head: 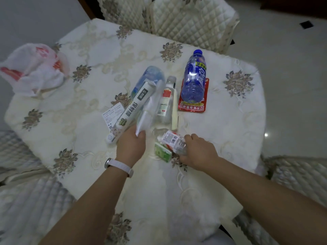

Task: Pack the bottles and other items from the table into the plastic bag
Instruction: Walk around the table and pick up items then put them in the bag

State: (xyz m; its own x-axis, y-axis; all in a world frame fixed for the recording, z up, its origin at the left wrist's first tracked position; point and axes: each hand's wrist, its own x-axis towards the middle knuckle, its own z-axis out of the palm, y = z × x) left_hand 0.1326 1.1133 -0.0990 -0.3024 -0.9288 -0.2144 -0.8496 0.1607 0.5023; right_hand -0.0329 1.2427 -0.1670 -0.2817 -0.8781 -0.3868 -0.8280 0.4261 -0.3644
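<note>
I see the table [221, 131] filling most of my view, under a cream cloth with flower patterns. A quilted chair [185, 20] stands at its far side. The plastic bag [35, 68], white with red print, lies crumpled at the table's far left edge, well apart from everything else.

The items sit in a cluster near the middle. A blue bottle [193, 76] stands on a red packet [192, 106] on the right of the cluster. Left of it, a pale bottle [150, 75] lies on its side with a long box [134, 106] across it, slanting toward me. A printed card [112, 114] lies just beside the box on its left. Between the box and the blue bottle lie a white tube [147, 114], a small bottle [165, 101] with a red and white label, and a cream strip [174, 110] touching that bottle's right side.

My left hand [131, 144] is closed round the near end of the white tube and wears a pale wristband [120, 166]. My right hand [198, 152] grasps a clear bottle [172, 139] with a barcode label, lying on its side nearest me. A green pack [161, 152] lies against that bottle, partly under it. I can't tell whether the clear bottle is lifted or resting on the cloth.
</note>
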